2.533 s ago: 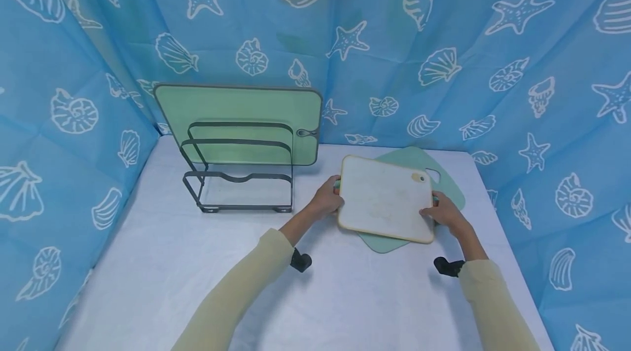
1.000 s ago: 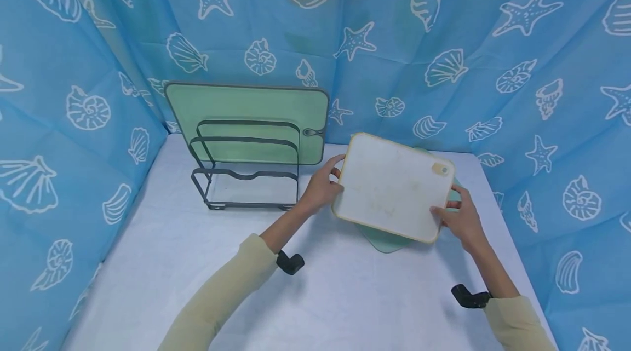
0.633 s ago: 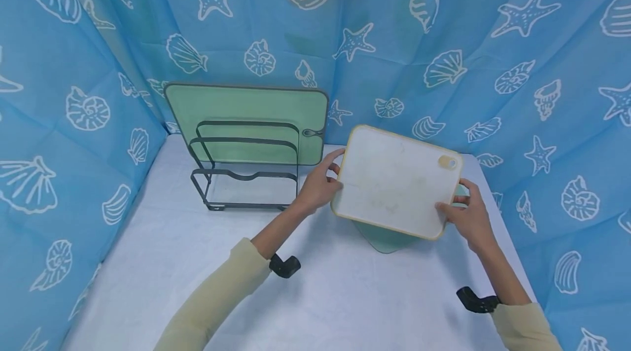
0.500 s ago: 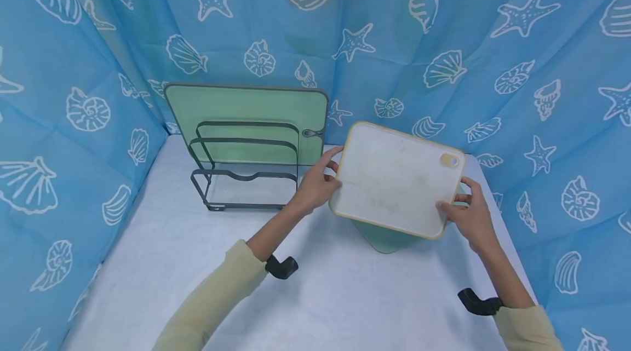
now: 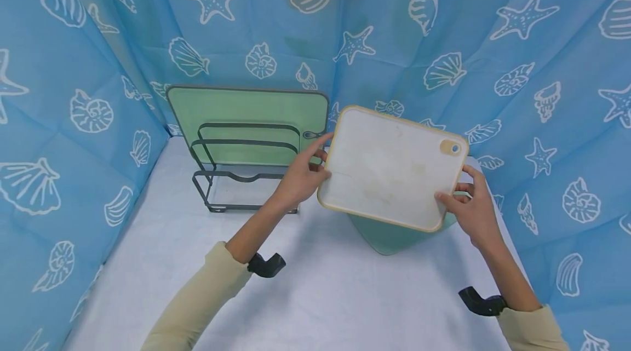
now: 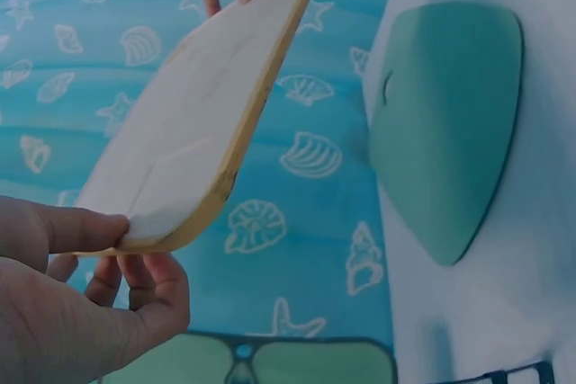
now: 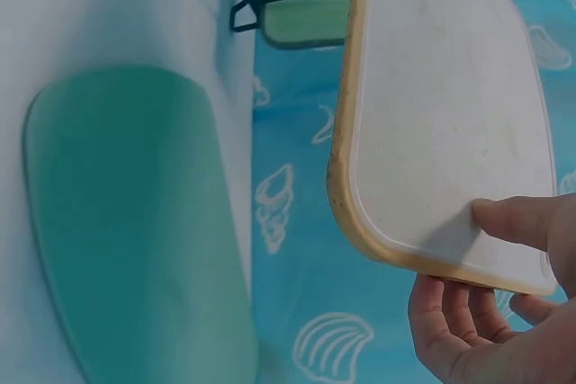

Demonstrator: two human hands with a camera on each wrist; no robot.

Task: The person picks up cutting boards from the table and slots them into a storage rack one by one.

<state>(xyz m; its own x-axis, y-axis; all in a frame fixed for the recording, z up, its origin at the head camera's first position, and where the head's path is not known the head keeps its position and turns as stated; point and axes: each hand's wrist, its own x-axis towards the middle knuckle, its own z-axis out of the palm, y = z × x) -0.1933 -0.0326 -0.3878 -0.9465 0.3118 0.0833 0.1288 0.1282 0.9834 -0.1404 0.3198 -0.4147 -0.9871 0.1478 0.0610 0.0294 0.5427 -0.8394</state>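
Note:
A white cutting board (image 5: 389, 170) with a tan rim and a small corner hole is held up in both hands, tilted and clear of the table. My left hand (image 5: 303, 173) pinches its left edge, thumb on the white face and fingers behind. On the right edge, my right hand (image 5: 470, 203) grips the same way, as the right wrist view also shows. Beneath lies a teal-green cutting board (image 7: 135, 222) flat on the table, partly hidden in the head view. To the left, a larger green cutting board (image 5: 246, 107) with a dark rim stands upright in a black wire rack (image 5: 244, 176).
The rack's front loops rise just left of my left hand. A white cloth (image 5: 315, 307) covers the table. Behind and at both sides hangs a blue curtain (image 5: 384, 28) with shell and starfish prints, close beyond the boards.
Both hands have lifted the white cutting board off the teal-green one, tilting its face toward me. Over the last half second it has moved up and left.

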